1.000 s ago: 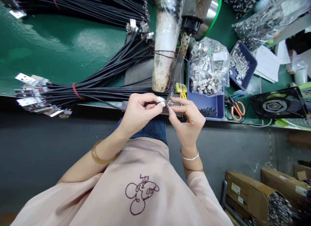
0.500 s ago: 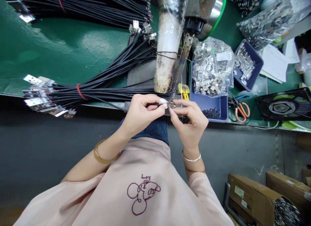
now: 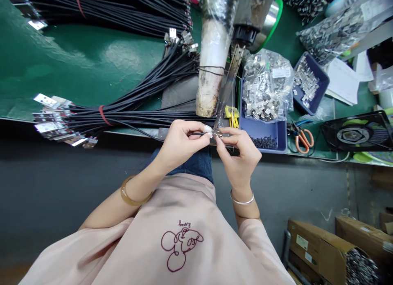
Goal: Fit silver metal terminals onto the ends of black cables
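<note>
My left hand (image 3: 180, 142) is closed in a pinch on a thin black cable, at the table's front edge. White wraps cover one or two of its fingertips. Facing it, my right hand (image 3: 241, 150) pinches a small shiny metal connector (image 3: 217, 134), partly hidden by the fingers. The cable's end and the connector meet between my fingertips, right under the tip of a soldering iron (image 3: 235, 62) that slants down from above. Whether the tip touches them is too small to tell. Beside the iron hangs a white, scorched tube (image 3: 211, 60) in plastic film.
Black cable bundles (image 3: 147, 118) with metal ends lie left. At right are a blue tray (image 3: 280, 133) with bagged connectors and small black pieces, a second blue tray (image 3: 321, 95), orange-handled pliers (image 3: 303, 141) and a black fan (image 3: 356, 133). A yellow tool (image 3: 232, 116) lies near my right hand.
The view has shifted slightly. My right hand's fingertips are a little apart from where they were against the left's; both hands keep their pinch under the iron.
</note>
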Available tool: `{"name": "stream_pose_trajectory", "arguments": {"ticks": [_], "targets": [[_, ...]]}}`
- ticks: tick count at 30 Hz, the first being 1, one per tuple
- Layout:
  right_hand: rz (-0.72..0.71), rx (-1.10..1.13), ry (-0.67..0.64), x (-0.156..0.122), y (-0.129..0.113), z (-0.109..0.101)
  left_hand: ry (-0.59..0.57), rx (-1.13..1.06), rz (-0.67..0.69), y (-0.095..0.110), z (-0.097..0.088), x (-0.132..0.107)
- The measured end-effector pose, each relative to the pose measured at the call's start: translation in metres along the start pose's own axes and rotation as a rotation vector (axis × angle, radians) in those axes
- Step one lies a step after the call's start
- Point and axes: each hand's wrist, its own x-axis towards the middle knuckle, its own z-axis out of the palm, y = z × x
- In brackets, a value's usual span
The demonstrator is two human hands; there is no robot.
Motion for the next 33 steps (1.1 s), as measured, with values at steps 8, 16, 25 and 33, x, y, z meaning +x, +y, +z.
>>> {"name": "stream_pose_trajectory", "arguments": {"ticks": [8, 16, 25, 33], "targets": [[-0.019, 0.010, -0.043, 0.005, -0.003, -0.004, 0.033, -0.030, -0.034, 0.006, -0.001, 0.001], [-0.070, -0.040, -0.067, 0.001, -0.001, -0.005, -0.020, -0.078, -0.055, 0.004, -0.001, 0.002], [0.091, 0.084, 0.021, -0.006, -0.005, 0.003, 0.011, -0.160, -0.030, 0.002, 0.000, -0.005], [0.259, 0.280, -0.052, -0.005, -0.004, 0.000, -0.010, -0.111, -0.011, 0.000, 0.000, -0.010]]}}
